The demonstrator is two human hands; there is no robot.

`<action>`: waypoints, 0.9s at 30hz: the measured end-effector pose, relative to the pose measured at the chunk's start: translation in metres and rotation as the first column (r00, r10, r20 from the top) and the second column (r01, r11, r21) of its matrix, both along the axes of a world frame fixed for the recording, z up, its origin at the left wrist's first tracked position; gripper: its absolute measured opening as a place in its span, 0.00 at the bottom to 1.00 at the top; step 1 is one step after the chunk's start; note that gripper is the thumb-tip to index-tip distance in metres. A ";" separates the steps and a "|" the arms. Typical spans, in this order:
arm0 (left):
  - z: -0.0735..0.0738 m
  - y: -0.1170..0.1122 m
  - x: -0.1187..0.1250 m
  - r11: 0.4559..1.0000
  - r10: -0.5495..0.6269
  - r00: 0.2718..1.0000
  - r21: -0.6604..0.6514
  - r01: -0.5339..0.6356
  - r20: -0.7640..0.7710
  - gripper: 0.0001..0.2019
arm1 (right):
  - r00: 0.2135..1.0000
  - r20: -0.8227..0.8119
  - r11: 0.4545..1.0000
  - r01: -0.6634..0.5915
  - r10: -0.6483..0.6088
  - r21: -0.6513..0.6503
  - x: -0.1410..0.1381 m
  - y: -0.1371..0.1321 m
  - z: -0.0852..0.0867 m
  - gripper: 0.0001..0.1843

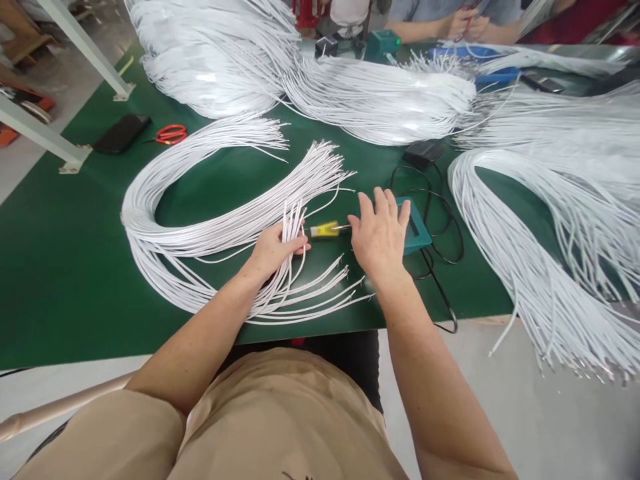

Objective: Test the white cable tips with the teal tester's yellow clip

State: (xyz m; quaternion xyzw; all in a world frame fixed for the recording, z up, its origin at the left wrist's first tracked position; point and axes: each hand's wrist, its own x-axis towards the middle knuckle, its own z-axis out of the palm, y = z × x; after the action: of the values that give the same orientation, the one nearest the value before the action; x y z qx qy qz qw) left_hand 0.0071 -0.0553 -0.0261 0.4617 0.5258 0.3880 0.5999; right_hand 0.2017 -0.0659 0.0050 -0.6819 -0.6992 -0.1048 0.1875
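Note:
A small bunch of white cables (293, 230) is gripped in my left hand (277, 247), their ends sticking up past the thumb. Other loose ends of white cable fan out below that hand toward the table's front edge. My right hand (381, 233) lies palm down with fingers outstretched over a teal box-shaped device (419, 230), hiding its left part. Between the two hands is a screwdriver (325, 230) with a yellow handle; its shaft points at my right thumb, and whether they touch I cannot tell. Behind my left hand curves a thick bundle of white cables (215, 230).
Big heaps of white cable (380, 100) cover the back, and another bundle (500, 220) droops over the front edge at right. Red-handled scissors (171, 134) and a black pouch (123, 133) lie at left. A black adapter (423, 155) sits behind the device. Co-worker's hands (465, 25) show opposite.

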 end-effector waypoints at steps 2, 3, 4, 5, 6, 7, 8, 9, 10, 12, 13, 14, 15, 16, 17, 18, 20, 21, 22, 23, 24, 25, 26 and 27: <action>-0.001 -0.001 -0.002 0.999 0.009 0.999 0.035 -0.011 0.042 0.22 | 0.989 -0.083 0.993 -0.118 0.120 0.028 -0.013 -0.011 0.005 0.19; -0.002 -0.002 -0.003 0.998 0.007 0.998 0.064 -0.011 0.057 0.22 | 0.968 -0.128 0.976 -0.214 0.216 0.032 -0.021 -0.018 0.007 0.16; -0.003 -0.002 -0.004 0.995 0.003 0.998 0.101 -0.010 0.069 0.23 | 0.933 -0.164 0.947 -0.319 0.320 0.038 -0.029 -0.025 0.007 0.15; -0.004 -0.003 -0.005 0.990 -0.004 0.997 0.139 -0.007 0.078 0.24 | 0.888 -0.175 0.904 -0.426 0.426 0.039 -0.037 -0.033 0.006 0.15; -0.004 -0.003 -0.005 0.985 -0.012 0.996 0.171 -0.004 0.087 0.25 | 0.848 -0.166 0.861 -0.507 0.503 0.021 -0.046 -0.039 0.004 0.15; -0.004 -0.004 -0.005 0.982 -0.020 0.995 0.191 0.001 0.098 0.26 | 0.832 -0.142 0.841 -0.540 0.536 0.008 -0.053 -0.045 0.001 0.15; -0.004 -0.004 -0.006 0.981 -0.028 0.993 0.196 0.006 0.112 0.27 | 0.826 -0.104 0.830 -0.558 0.554 -0.013 -0.059 -0.051 -0.002 0.14; -0.004 -0.005 -0.006 0.982 -0.034 0.991 0.188 0.009 0.129 0.27 | 0.829 -0.067 0.829 -0.558 0.555 -0.039 -0.064 -0.055 -0.006 0.13; -0.003 -0.005 -0.006 0.985 -0.036 0.989 0.170 0.011 0.146 0.28 | 0.837 -0.034 0.834 -0.547 0.546 -0.069 -0.067 -0.058 -0.009 0.12; 0.000 -0.006 -0.006 0.992 -0.022 0.985 0.129 -0.001 0.171 0.25 | 0.855 -0.008 0.844 -0.514 0.519 -0.149 -0.070 -0.064 -0.012 0.11; 0.001 -0.006 -0.006 0.994 -0.010 0.984 0.106 -0.008 0.177 0.24 | 0.870 -0.019 0.851 -0.486 0.493 -0.199 -0.070 -0.066 -0.013 0.12; 0.003 -0.007 -0.006 0.997 -0.001 0.984 0.079 -0.013 0.180 0.22 | 0.893 -0.044 0.860 -0.443 0.448 -0.251 -0.070 -0.067 -0.012 0.13; 0.004 -0.007 -0.006 0.999 0.000 0.983 0.053 -0.010 0.182 0.20 | 0.919 -0.080 0.868 -0.390 0.385 -0.307 -0.069 -0.068 -0.011 0.14; 0.006 -0.007 -0.006 1.000 -0.004 0.982 0.027 -0.002 0.186 0.19 | 0.945 -0.122 0.872 -0.328 0.304 -0.363 -0.067 -0.068 -0.009 0.17; 0.007 -0.007 -0.006 1.000 -0.010 0.981 0.003 0.010 0.195 0.19 | 0.963 -0.165 0.871 -0.262 0.211 -0.416 -0.066 -0.067 -0.007 0.19; 0.008 -0.007 -0.005 1.000 -0.016 0.978 -0.018 0.021 0.206 0.19 | 0.971 -0.207 0.863 -0.203 0.117 -0.462 -0.064 -0.066 -0.005 0.20; 0.009 -0.008 -0.004 0.999 -0.026 0.978 -0.036 0.034 0.208 0.19 | 0.957 -0.290 0.843 -0.138 -0.022 -0.519 -0.061 -0.060 -0.004 0.21; 0.009 -0.009 -0.003 0.999 -0.028 0.982 -0.033 0.035 0.189 0.18 | 0.940 -0.337 0.835 -0.135 -0.062 -0.533 -0.060 -0.057 -0.004 0.20; 0.009 -0.009 -0.002 0.999 -0.027 0.988 -0.023 0.031 0.155 0.18 | 0.917 -0.387 0.830 -0.145 -0.091 -0.539 -0.060 -0.054 -0.006 0.19; 0.008 -0.009 -0.001 1.000 -0.023 0.993 -0.005 0.024 0.113 0.17 | 0.892 -0.439 0.826 -0.164 -0.109 -0.539 -0.060 -0.052 -0.007 0.17; 0.008 -0.009 0.000 1.000 -0.020 0.997 0.019 0.019 0.073 0.16 | 0.865 -0.488 0.826 -0.187 -0.119 -0.532 -0.061 -0.051 -0.009 0.15; 0.007 -0.009 0.000 0.999 -0.022 0.999 0.047 0.020 0.039 0.15 | 0.839 -0.531 0.828 -0.210 -0.121 -0.520 -0.062 -0.050 -0.010 0.14; 0.007 -0.009 0.001 0.997 -0.031 0.999 0.073 0.030 0.012 0.14 | 0.816 -0.567 0.832 -0.232 -0.116 -0.504 -0.063 -0.050 -0.011 0.13; 0.007 -0.008 0.002 0.995 -0.046 0.999 0.093 0.046 -0.008 0.14 | 0.797 -0.596 0.837 -0.255 -0.102 -0.485 -0.063 -0.050 -0.012 0.12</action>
State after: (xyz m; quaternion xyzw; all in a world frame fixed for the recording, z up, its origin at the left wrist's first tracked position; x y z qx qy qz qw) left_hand 0.0088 -0.0637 -0.0191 0.5024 0.4982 0.3968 0.5847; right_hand 0.1383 -0.1164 -0.0068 -0.6733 -0.6319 0.3262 0.2022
